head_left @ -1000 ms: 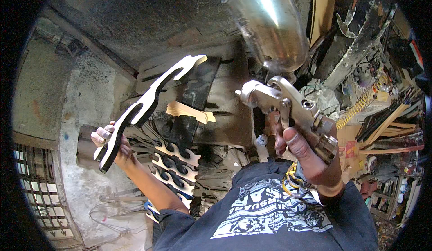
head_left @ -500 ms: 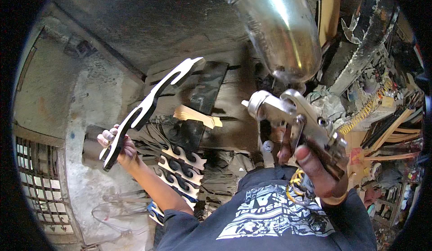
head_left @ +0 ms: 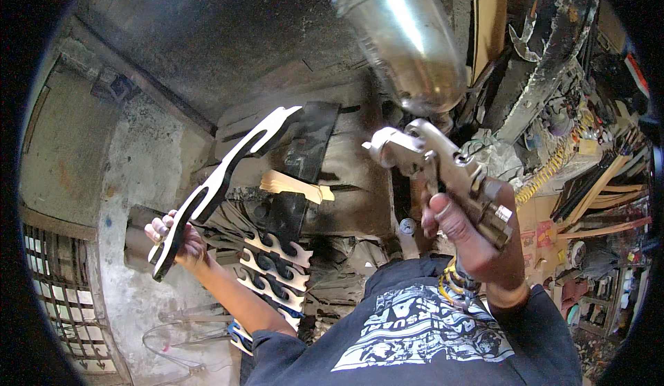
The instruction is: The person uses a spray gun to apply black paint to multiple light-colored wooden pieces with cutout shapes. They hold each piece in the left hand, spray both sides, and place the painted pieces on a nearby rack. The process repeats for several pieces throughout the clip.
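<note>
Two hands (head_left: pixel 189 245) (head_left: pixel 470 237) gripping | left: wavy strip (head_left: pixel 225 169) | right: spray gun (head_left: pixel 448 152)

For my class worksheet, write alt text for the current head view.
The right hand holds a spray gun topped by a silver cup; the left hand grips one end of a wavy white board with dark edges. More wavy boards show beside the left forearm.
</note>
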### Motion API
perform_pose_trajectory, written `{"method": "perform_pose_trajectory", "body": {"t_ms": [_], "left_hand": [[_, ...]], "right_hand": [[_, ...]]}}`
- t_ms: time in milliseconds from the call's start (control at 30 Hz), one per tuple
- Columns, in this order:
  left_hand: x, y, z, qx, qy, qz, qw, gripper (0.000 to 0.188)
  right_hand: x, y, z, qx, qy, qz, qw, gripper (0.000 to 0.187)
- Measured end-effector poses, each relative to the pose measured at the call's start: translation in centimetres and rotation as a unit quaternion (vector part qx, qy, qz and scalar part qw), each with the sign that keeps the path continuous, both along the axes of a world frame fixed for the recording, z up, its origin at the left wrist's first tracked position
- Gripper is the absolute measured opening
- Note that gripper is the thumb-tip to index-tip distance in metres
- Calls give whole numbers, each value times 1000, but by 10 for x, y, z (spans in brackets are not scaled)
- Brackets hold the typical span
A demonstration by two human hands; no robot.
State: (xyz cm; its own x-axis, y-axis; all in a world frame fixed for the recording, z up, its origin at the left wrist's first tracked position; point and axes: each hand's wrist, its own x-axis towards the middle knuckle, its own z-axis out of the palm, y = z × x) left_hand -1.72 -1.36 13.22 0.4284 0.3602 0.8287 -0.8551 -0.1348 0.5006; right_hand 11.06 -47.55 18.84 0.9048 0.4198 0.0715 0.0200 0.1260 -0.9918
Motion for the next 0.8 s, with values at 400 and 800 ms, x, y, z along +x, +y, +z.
{"method": "perform_pose_trajectory", "body": {"t_ms": [400, 800], "left_hand": [[88, -23, -191, -792, 109, -177, 574, 28], [198, -97, -164, -854, 141, -252, 433, 12]], "right_hand": [[-19, -15, -15, 177, 54, 6, 983, 32], [-8, 33, -28, -98, -249, -49, 962, 14]]}}
